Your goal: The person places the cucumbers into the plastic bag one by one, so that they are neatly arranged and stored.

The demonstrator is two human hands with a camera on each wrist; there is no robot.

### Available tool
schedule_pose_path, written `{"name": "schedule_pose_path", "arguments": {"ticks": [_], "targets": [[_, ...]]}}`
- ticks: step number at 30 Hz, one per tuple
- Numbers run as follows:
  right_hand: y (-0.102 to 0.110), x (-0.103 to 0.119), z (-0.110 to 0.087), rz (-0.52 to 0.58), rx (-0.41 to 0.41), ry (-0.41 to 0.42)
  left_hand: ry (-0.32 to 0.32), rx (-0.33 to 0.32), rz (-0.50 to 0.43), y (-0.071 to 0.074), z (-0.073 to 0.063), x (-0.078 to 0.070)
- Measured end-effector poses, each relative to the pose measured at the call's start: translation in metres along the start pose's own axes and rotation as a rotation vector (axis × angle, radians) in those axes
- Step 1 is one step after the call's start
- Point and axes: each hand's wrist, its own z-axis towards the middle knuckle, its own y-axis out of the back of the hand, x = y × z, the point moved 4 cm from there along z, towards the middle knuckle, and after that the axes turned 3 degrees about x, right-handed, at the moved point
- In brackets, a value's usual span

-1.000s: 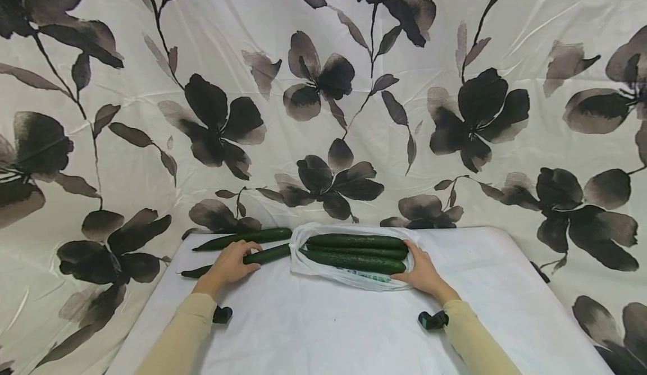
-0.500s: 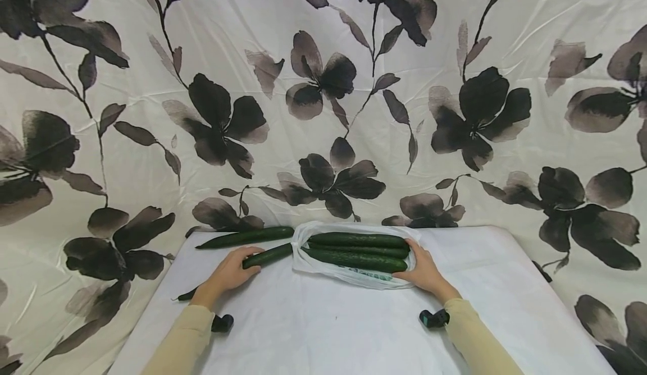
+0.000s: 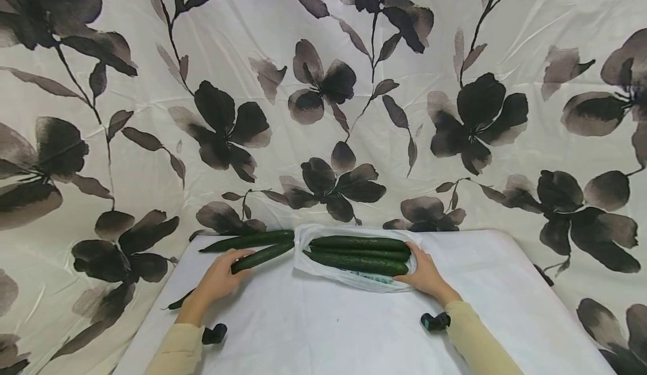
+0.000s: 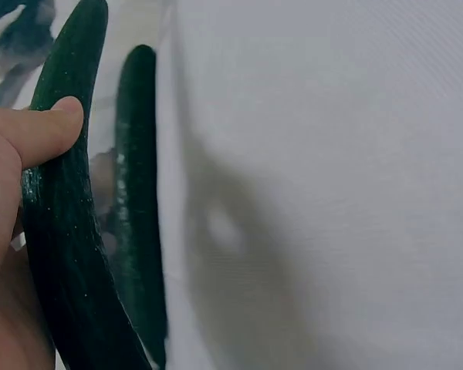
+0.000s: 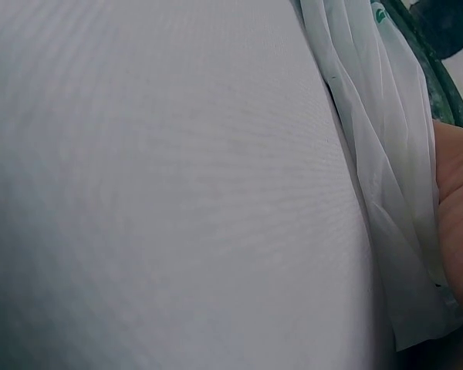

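Observation:
My left hand (image 3: 219, 277) grips a long dark green cucumber (image 3: 263, 256) by its middle. In the left wrist view the thumb lies across this curved cucumber (image 4: 65, 223). Its right end points at the mouth of a white plastic bag (image 3: 349, 278), and a thin dark tip (image 3: 181, 301) shows beyond my left wrist. Several cucumbers (image 3: 356, 260) lie side by side in the bag. At the bag's right end my right hand (image 3: 427, 274) holds it, fingers behind and thumb in front. The right wrist view shows folded plastic (image 5: 386, 169) beside the palm (image 5: 459, 200).
Another cucumber (image 3: 247, 240) lies at the table's back left edge, just behind the held one. White cloth covers the table (image 3: 333, 330). A floral curtain (image 3: 323, 128) hangs directly behind it. Dark wrist cameras (image 3: 214, 334) sit inside both forearms.
My left hand has moved left and toward me with the cucumber, whose thin tip has swung toward the front. The right hand and the bag stay in place.

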Motion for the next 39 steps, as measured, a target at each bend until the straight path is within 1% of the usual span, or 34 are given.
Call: {"name": "schedule_pose_path", "arguments": {"ticks": [3, 8, 15, 19, 26, 32, 39], "targets": [[-0.001, -0.001, 0.0, -0.004, -0.008, 0.005, -0.007, -0.001, 0.0, 0.004, 0.001, -0.007], [-0.001, -0.001, 0.0, -0.004, -0.011, 0.009, -0.039, 0.006, 0.009, 0.009, 0.006, -0.019], [0.001, 0.0, 0.001, -0.009, -0.017, 0.019, -0.127, -0.035, 0.029, 0.021, 0.015, -0.042], [0.002, 0.002, 0.001, -0.012, -0.021, 0.023, -0.153, -0.026, 0.024, 0.022, 0.019, -0.053], [-0.001, -0.001, -0.001, 0.008, -0.008, -0.001, -0.226, -0.029, 0.054, 0.013, 0.032, -0.071], [-0.005, -0.003, -0.002, 0.007, -0.007, -0.012, -0.234, -0.017, 0.049, 0.001, 0.048, -0.084], [-0.003, 0.001, -0.001, 0.0, -0.033, 0.007, -0.252, 0.038, 0.048, -0.019, 0.067, -0.1]]}}
